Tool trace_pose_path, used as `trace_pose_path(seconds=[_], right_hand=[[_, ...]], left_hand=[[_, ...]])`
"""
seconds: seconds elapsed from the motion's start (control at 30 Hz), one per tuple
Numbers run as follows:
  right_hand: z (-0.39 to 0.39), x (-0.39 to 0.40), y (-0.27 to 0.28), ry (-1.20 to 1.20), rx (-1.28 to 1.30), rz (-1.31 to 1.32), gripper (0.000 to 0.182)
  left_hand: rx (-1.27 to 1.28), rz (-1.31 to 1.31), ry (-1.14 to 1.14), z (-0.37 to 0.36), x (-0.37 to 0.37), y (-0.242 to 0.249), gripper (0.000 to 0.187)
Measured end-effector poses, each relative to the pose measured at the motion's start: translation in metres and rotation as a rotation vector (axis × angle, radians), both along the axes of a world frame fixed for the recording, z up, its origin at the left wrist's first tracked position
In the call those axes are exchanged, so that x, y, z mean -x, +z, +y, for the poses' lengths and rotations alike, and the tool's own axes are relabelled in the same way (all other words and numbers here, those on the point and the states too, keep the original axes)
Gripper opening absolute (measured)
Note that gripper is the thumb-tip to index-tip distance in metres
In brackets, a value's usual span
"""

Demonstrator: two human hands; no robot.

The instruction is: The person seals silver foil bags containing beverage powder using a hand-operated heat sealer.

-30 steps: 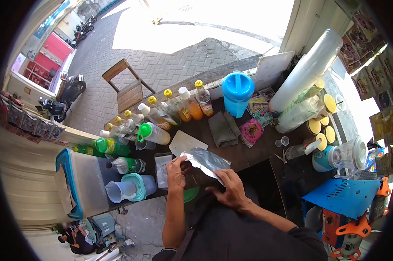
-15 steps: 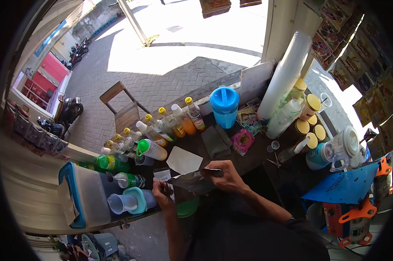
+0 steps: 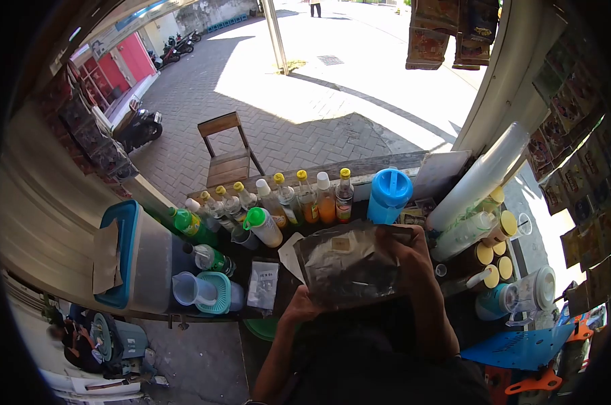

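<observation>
Both hands hold a flat, dark, shiny plastic packet (image 3: 349, 270) with a small pale patch near its top edge; I cannot make out what is inside. My right hand (image 3: 410, 251) grips its upper right side, fingers closed over the edge. At the lower left corner my left hand (image 3: 301, 308) is closed on it too. Part of a white sheet (image 3: 290, 256) shows from behind the packet's left edge. Left of my left hand, a small white packet with dark print (image 3: 263, 286) lies on the dark table.
Bottles with yellow and white caps (image 3: 307, 197) line the table's far edge, beside a blue jug (image 3: 390, 196). Stacked clear cups (image 3: 477, 177) and yellow-lidded jars (image 3: 484, 253) stand right. A lidded plastic box (image 3: 150, 260), a measuring jug (image 3: 192, 289) and a teal basket (image 3: 219, 297) are left.
The packet has turned from nearly edge-on to face me, and my hands have shifted with it. The head view has swung, so the scene sits further right.
</observation>
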State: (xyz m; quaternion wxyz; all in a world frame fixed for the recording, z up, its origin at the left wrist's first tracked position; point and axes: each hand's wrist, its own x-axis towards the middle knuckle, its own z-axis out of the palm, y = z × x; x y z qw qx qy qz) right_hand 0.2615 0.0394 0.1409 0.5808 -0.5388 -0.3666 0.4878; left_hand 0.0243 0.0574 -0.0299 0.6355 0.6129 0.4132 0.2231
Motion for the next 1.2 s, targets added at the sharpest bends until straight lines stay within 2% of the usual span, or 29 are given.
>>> trace_pose_path(seconds=[0.07,0.1,0.17,0.23,0.33,0.4,0.43,0.47,0.5,0.57,0.6,0.67,0.7,0.8,0.83,0.9,0.97,1.03,1.1,1.13,1.2], right_hand=[[0.005,-0.01,-0.001,-0.015,-0.019,0.203,0.015],[0.005,-0.015,-0.007,-0.019,-0.005,0.179,0.015],[0.004,-0.018,-0.012,-0.025,0.014,0.171,0.014],[0.0,-0.019,-0.018,-0.03,0.044,0.168,0.014],[-0.001,-0.024,-0.038,-0.162,0.069,0.22,0.016],[-0.005,-0.037,-0.072,-0.216,0.115,0.249,0.039],[-0.008,-0.038,-0.078,-0.217,0.113,0.248,0.039],[-0.01,-0.039,-0.082,-0.04,-0.063,0.335,0.054],[-0.014,-0.039,-0.086,0.142,-0.24,0.418,0.07],[-0.04,-0.038,-0.106,0.361,-0.066,0.394,0.085],[-0.054,-0.032,-0.13,0.357,0.029,0.26,0.084],[-0.085,-0.011,-0.17,0.328,0.329,-0.075,0.059],[-0.09,0.003,-0.153,0.323,0.332,-0.024,0.049],[-0.098,0.016,-0.145,0.3,0.328,-0.066,0.041],[-0.097,0.021,-0.135,0.259,0.281,-0.039,0.028],[-0.097,0.021,-0.134,0.266,0.259,0.007,0.026],[-0.104,0.022,-0.133,0.284,0.258,0.052,0.025],[-0.104,0.025,-0.134,0.475,0.254,0.043,0.023],[-0.105,0.03,-0.125,0.506,0.278,0.065,0.028],[-0.104,0.032,-0.117,0.504,0.291,0.074,0.033],[-0.102,0.033,-0.103,0.559,0.315,0.052,0.026]], left_hand=[[-0.104,-0.018,-0.085,-0.01,-0.004,0.018,0.043],[-0.105,-0.021,-0.088,-0.013,-0.005,0.019,0.043],[-0.076,-0.168,-0.036,-0.018,-0.007,0.016,0.03],[-0.056,-0.244,0.011,-0.026,-0.003,-0.016,0.029],[-0.025,-0.331,0.095,-0.032,0.0,-0.015,0.028],[-0.008,-0.342,0.129,-0.047,0.0,0.003,0.027],[0.13,-0.606,0.257,-0.057,-0.003,0.011,0.028],[0.268,-0.871,0.387,-0.064,-0.004,0.013,0.029],[0.261,-0.876,0.388,-0.065,0.0,0.005,0.029],[0.137,-0.672,0.252,-0.06,0.012,-0.017,0.034],[0.125,-0.677,0.266,-0.06,0.013,-0.016,0.034],[0.01,-0.218,0.294,-0.066,0.015,-0.007,0.041],[0.012,-0.216,0.31,-0.067,0.015,0.003,0.041],[0.049,-0.199,0.317,-0.078,0.014,0.026,0.041],[0.04,-0.188,0.324,-0.084,0.015,0.027,0.039],[0.023,-0.179,0.322,-0.083,0.017,0.031,0.038],[-0.057,-0.21,0.504,-0.079,0.026,0.045,0.033],[-0.15,-0.233,0.724,-0.072,0.033,0.065,0.031],[-0.171,-0.238,0.992,-0.048,0.025,0.1,0.024],[-0.172,-0.223,1.021,-0.04,0.029,0.119,0.024],[-0.256,-0.137,0.684,-0.029,0.035,0.146,0.026]])
